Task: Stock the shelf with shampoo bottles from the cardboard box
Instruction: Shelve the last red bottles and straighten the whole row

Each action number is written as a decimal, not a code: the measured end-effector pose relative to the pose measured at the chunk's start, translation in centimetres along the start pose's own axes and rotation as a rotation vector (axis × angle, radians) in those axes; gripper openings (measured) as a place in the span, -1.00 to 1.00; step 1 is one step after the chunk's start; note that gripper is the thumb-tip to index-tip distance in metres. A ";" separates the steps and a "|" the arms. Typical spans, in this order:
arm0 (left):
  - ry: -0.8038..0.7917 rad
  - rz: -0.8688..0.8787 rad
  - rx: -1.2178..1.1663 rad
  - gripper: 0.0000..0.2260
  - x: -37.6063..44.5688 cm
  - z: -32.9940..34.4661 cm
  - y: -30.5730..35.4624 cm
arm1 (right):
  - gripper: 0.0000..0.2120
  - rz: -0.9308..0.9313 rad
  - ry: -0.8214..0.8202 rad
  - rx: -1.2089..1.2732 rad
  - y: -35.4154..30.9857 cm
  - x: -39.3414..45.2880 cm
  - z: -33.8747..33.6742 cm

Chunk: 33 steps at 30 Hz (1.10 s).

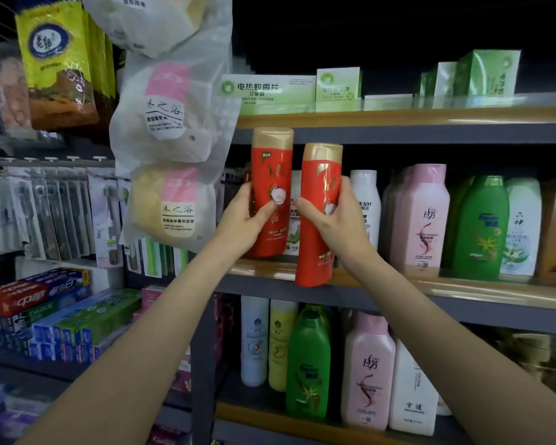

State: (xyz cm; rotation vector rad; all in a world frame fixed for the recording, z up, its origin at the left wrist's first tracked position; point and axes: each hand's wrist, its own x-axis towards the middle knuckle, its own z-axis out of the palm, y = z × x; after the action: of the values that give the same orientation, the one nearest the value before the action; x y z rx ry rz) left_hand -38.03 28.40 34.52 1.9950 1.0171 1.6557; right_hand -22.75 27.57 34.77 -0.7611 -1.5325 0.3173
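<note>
- bottles of red shampoo with gold caps look rigid, glossy and likely slippery; mid-body is the sure place to hold.
- left hand [247, 216] wraps the left red bottle [272, 191], upright, base at the middle shelf [463, 289] edge.
- right hand [334, 216] clasps the right red bottle [318, 213], slightly tilted, base hanging just before the shelf lip, beside a white bottle [365, 194].

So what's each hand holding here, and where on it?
Left hand grips one red bottle around its middle; right hand grips another red bottle around its middle.
</note>
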 end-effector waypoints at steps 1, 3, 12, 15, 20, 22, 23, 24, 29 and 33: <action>-0.012 -0.002 0.041 -0.62 0.3 -0.1 -0.1 | -0.57 0.001 0.004 0.000 0.2 0.0 -0.3; -0.039 -0.005 0.149 -0.60 0.8 0.1 -0.4 | -0.59 0.001 -0.007 -0.006 0.3 0.1 -0.8; -0.007 -0.187 0.128 -0.63 1.5 1.0 -3.1 | -0.52 0.055 -0.120 -0.168 0.5 1.2 -0.8; 0.023 -0.198 0.074 -0.58 1.5 1.0 -3.0 | -0.47 0.125 -0.074 -0.142 0.5 2.0 0.4; 0.068 -0.222 -0.039 -0.58 1.8 0.9 -4.2 | -0.43 0.271 -0.032 0.038 0.6 3.5 2.9; 0.071 -0.217 -0.055 -0.57 1.9 0.9 -4.3 | -0.40 0.306 -0.029 0.096 0.5 4.1 3.7; 0.072 -0.219 -0.067 -0.57 2.0 0.9 -4.4 | -0.40 0.313 -0.032 0.109 0.4 4.4 4.1; 0.075 -0.225 -0.077 -0.56 2.1 0.9 -4.5 | -0.40 0.315 -0.035 0.117 0.4 4.6 4.5; 0.042 -0.245 -0.072 -0.55 2.6 0.6 -4.6 | -0.45 0.349 -0.053 0.153 0.7 5.1 5.5; 0.018 -0.221 -0.025 -0.52 2.8 0.1 -4.6 | -0.50 0.518 -0.125 0.288 0.7 5.8 4.0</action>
State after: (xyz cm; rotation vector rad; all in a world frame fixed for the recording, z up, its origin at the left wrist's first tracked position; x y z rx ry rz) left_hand -39.12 33.51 33.39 1.7828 1.1709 1.5626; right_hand -26.07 32.65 38.33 -0.9115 -1.3458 0.9643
